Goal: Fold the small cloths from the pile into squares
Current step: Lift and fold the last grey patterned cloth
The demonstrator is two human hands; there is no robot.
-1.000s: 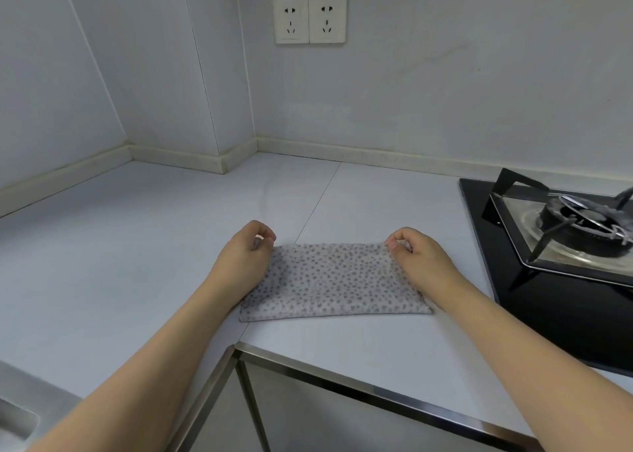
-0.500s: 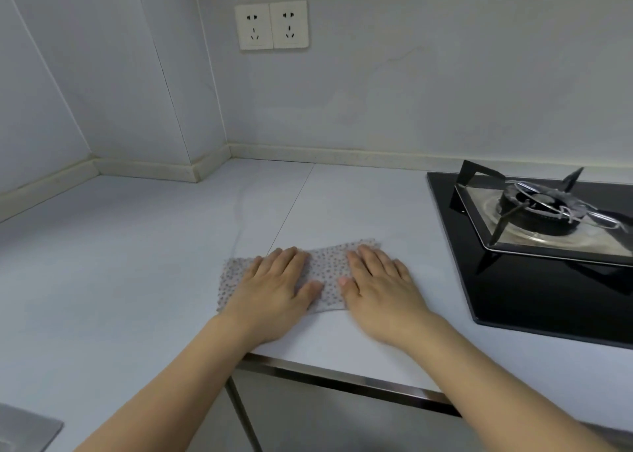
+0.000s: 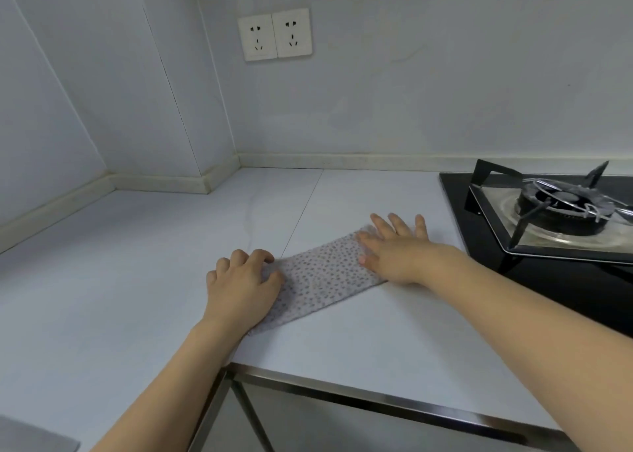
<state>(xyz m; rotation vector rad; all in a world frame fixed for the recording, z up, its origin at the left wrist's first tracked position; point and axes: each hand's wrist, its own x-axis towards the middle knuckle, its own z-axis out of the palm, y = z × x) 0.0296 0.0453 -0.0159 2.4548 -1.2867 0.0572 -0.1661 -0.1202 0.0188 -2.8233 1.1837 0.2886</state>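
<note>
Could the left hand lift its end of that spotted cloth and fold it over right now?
Probably yes: the left hand already rests with fingers curled on the spotted cloth's near end, and the right hand only presses the far end flat.

A single wide-angle view is given, taken from a camera worn on the person's head. The scene is looked at forward and downward, across a pale countertop (image 3: 137,263) toward the corner where two walls meet. The countertop is seen from close above, its near metal-trimmed edge low in the frame, both forearms reaching in from the bottom. Beyond the countertop, a double wall socket (image 3: 275,34) is seen high in the frame. A gas stove (image 3: 561,211) is cut off at the right of the countertop. Straight lines are bent near the borders by the lens.
</note>
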